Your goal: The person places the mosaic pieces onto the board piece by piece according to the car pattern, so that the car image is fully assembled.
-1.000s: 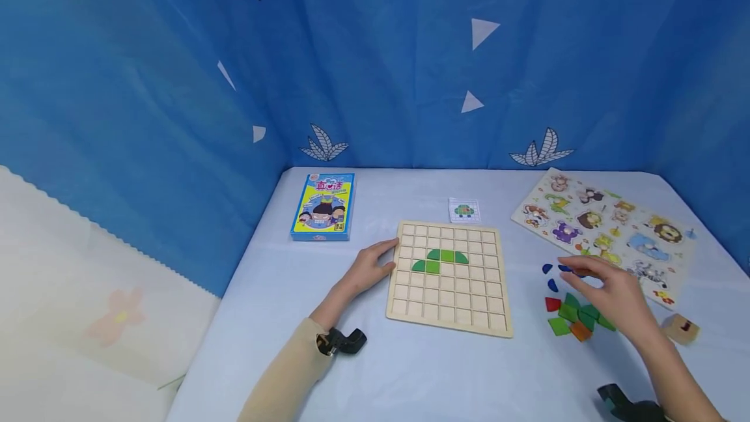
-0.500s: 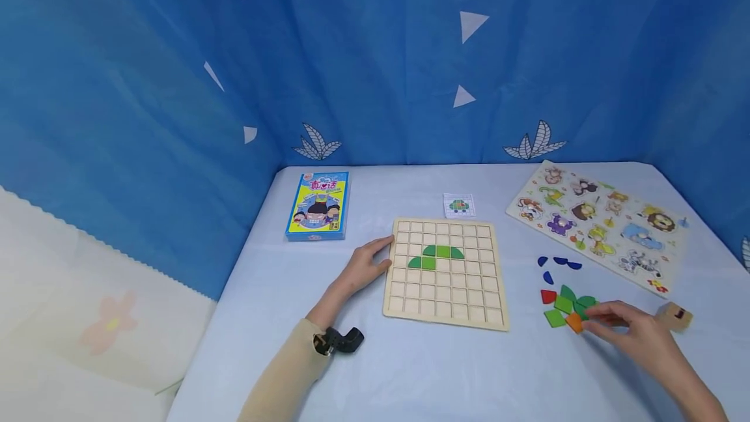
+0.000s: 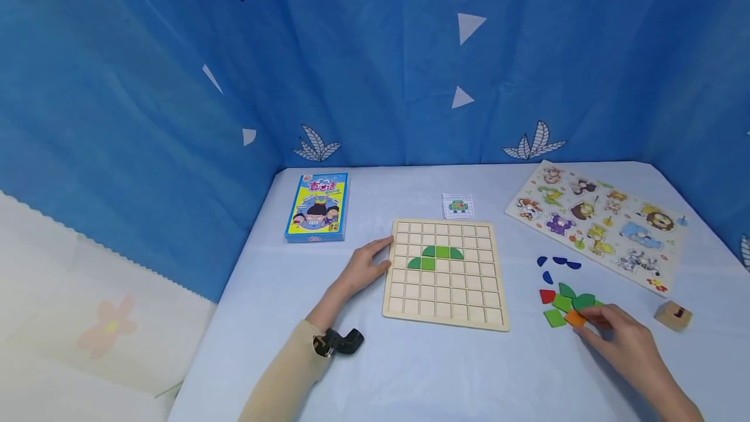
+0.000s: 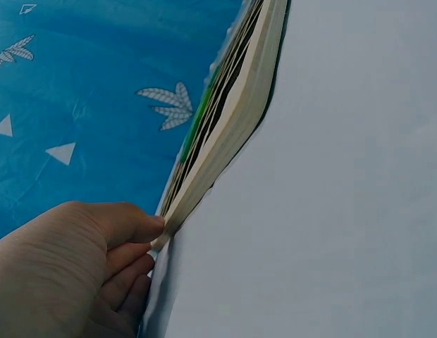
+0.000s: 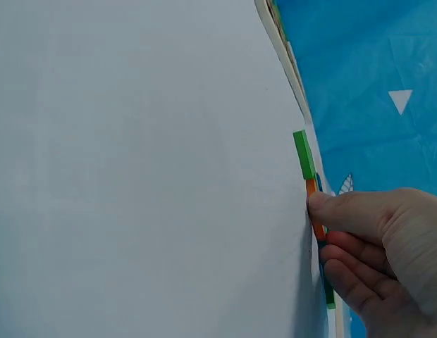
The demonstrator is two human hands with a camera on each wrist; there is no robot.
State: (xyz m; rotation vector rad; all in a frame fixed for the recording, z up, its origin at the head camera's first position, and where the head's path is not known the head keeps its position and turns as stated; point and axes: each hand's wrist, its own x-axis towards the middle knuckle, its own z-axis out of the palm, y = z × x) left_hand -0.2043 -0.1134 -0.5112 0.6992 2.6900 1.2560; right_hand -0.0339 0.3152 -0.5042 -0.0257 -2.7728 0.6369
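A square wooden grid board [image 3: 436, 308] lies mid-table, with green tiles [image 3: 443, 252] set in some of its cells: light green squares and darker rounded pieces. My left hand [image 3: 360, 270] rests at the board's left edge, thumb and fingertips touching the rim; in the left wrist view the thumb [image 4: 137, 224] meets the board's corner. To the right, my right hand [image 3: 624, 337] pinches an orange square tile [image 3: 574, 318] at the pile. Around it lie green pieces [image 3: 554, 318] and a red piece [image 3: 547, 296]. The underside of the pinched tile is hidden.
Several dark blue half-round pieces [image 3: 547, 277] lie behind the pile. A small pattern card [image 3: 458, 206] sits behind the board. An animal puzzle board [image 3: 597, 226] stands back right, a wooden block [image 3: 674, 316] near my right hand, and a blue-yellow box [image 3: 318, 208] at back left.
My right hand has moved from the blue pieces down toward the front, and its fingertips have closed on the orange tile. The left hand stays at the board's edge. The head view shifted slightly.
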